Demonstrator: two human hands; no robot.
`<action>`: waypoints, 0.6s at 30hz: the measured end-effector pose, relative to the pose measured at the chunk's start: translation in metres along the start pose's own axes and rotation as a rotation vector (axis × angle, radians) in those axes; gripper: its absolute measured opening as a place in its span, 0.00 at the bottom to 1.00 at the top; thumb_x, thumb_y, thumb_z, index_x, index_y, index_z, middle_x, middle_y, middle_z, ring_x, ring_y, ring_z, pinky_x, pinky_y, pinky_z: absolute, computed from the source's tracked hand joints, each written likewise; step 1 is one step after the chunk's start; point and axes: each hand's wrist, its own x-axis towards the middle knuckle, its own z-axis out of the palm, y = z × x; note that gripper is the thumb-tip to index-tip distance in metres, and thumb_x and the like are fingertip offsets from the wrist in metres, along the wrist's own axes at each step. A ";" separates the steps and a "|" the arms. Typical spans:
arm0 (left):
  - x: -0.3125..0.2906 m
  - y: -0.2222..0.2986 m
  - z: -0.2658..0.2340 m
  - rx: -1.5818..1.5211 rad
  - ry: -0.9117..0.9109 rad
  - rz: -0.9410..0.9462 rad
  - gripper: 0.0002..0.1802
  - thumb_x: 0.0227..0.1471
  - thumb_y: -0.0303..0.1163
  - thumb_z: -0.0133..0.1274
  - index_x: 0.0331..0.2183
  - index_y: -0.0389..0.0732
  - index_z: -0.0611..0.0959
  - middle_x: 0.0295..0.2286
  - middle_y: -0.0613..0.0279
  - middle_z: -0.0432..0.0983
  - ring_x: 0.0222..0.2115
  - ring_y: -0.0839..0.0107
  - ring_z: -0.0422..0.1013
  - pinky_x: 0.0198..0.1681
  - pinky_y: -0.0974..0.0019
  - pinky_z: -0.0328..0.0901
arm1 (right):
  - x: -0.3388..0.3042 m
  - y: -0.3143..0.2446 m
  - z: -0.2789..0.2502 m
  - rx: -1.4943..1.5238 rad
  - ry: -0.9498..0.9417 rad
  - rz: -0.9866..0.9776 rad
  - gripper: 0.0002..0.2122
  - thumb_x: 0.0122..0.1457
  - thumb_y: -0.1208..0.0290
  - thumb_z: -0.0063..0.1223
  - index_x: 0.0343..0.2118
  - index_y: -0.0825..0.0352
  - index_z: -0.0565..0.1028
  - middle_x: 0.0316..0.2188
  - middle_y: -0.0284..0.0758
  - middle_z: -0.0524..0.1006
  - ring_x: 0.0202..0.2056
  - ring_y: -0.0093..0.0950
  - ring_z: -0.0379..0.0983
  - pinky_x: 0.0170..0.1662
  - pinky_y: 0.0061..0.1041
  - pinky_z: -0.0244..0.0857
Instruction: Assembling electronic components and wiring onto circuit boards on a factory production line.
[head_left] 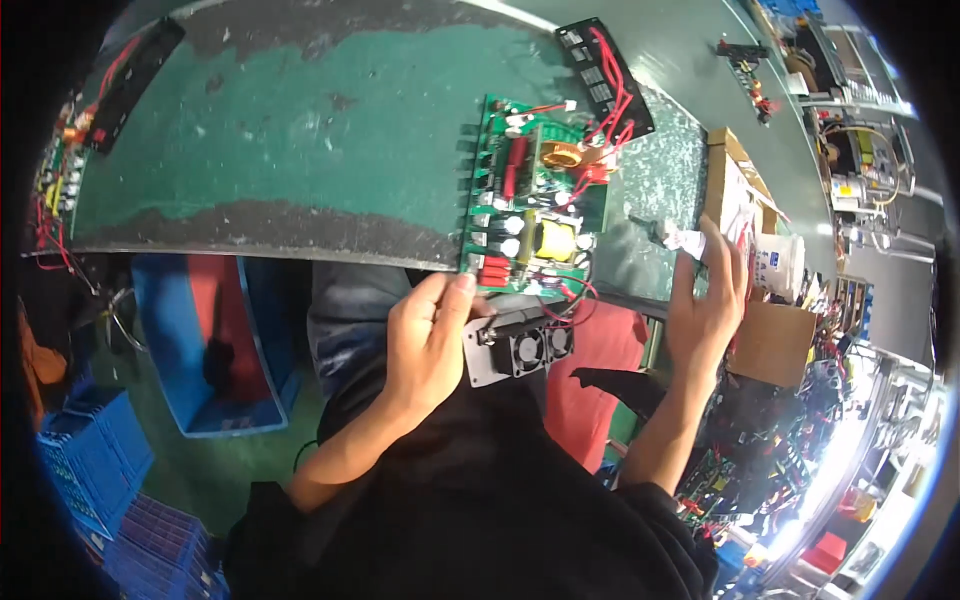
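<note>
My left hand (428,335) pinches the near left corner of a green circuit board (488,222) between thumb and fingers. The board lies at the bench's near edge and carries a yellow transformer (556,240), a copper coil (560,154) and red capacitors. Below it, close to my left fingers, a grey metal panel with two small black fans (527,348) sits over my lap, a dark cable beside it. My right hand (710,300) reaches over the bench's right side, fingers apart. Near its thumb and index tips is a small white and dark thing (680,238), too blurred to name.
A black panel with red wires (605,75) lies behind the board. An open cardboard box (722,180) and a white tub (780,262) stand at the right. Another wired black panel (135,85) is far left. Blue crates (95,465) sit on the floor at left.
</note>
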 end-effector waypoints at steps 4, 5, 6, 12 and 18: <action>-0.004 0.002 -0.006 0.221 0.181 0.163 0.21 0.65 0.37 0.44 0.27 0.31 0.79 0.22 0.56 0.77 0.23 0.69 0.71 0.29 0.68 0.64 | 0.012 0.052 0.019 -0.023 -0.285 -0.084 0.19 0.56 0.72 0.56 0.52 0.66 0.74 0.51 0.44 0.74 0.55 0.42 0.66 0.58 0.38 0.58; -0.007 0.009 -0.009 0.425 0.259 0.285 0.19 0.65 0.35 0.45 0.28 0.31 0.78 0.22 0.53 0.77 0.22 0.64 0.72 0.29 0.67 0.64 | 0.014 0.055 0.023 0.102 -0.309 -0.016 0.18 0.56 0.71 0.56 0.51 0.64 0.75 0.50 0.41 0.75 0.55 0.41 0.66 0.60 0.40 0.55; -0.009 0.013 -0.008 0.430 0.417 0.388 0.10 0.60 0.28 0.48 0.30 0.33 0.78 0.22 0.54 0.75 0.22 0.58 0.70 0.29 0.63 0.63 | 0.012 0.057 0.024 0.031 -0.267 -0.028 0.17 0.56 0.70 0.56 0.49 0.65 0.76 0.47 0.41 0.76 0.52 0.42 0.68 0.58 0.40 0.56; -0.024 0.051 0.016 0.558 0.074 0.801 0.01 0.50 0.22 0.58 0.28 0.38 0.81 0.22 0.65 0.72 0.19 0.77 0.64 0.21 0.73 0.57 | 0.014 0.056 0.024 0.347 -0.177 0.293 0.14 0.55 0.68 0.59 0.40 0.72 0.77 0.33 0.40 0.78 0.33 0.28 0.74 0.40 0.27 0.67; -0.033 0.046 0.074 0.200 -0.210 0.226 0.27 0.49 0.29 0.65 0.49 0.36 0.72 0.32 0.66 0.69 0.26 0.85 0.66 0.28 0.79 0.62 | -0.030 0.007 -0.014 0.987 -0.073 0.486 0.06 0.58 0.75 0.56 0.36 0.72 0.78 0.32 0.34 0.78 0.25 0.18 0.74 0.27 0.16 0.66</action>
